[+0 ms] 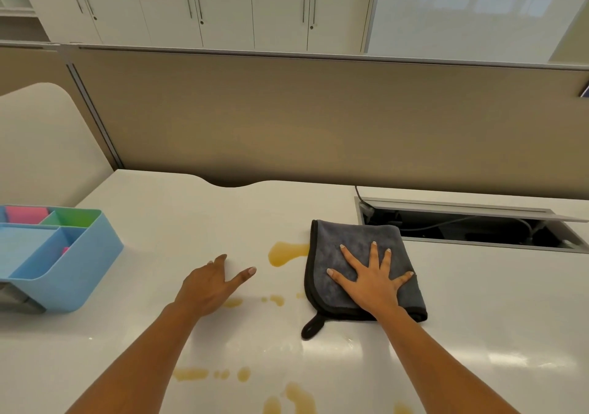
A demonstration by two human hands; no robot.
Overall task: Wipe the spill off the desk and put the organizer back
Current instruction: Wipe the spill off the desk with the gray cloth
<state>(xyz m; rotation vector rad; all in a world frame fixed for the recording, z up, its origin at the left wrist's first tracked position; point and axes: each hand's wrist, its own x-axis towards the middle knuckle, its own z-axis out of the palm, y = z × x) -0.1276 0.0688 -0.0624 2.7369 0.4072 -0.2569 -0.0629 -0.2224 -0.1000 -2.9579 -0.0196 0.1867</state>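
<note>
A folded dark grey cloth (344, 241) with black trim lies on the white desk (178, 222). My right hand (371, 278) presses flat on it, fingers spread. A yellow-orange spill (285, 253) pools just left of the cloth, touching its edge. Smaller drops (276, 299) trail toward me, and more puddles (191, 374) lie near the front edge. My left hand (212, 284) rests on the bare desk left of the pool, fingers relaxed, holding nothing. The blue desk organizer (68, 273), with pink and green compartments, stands at the far left.
An open cable hatch (471, 227) with wires is set into the desk behind and right of the cloth. A beige partition panel (318, 120) runs along the desk's back edge. White cabinets stand beyond it.
</note>
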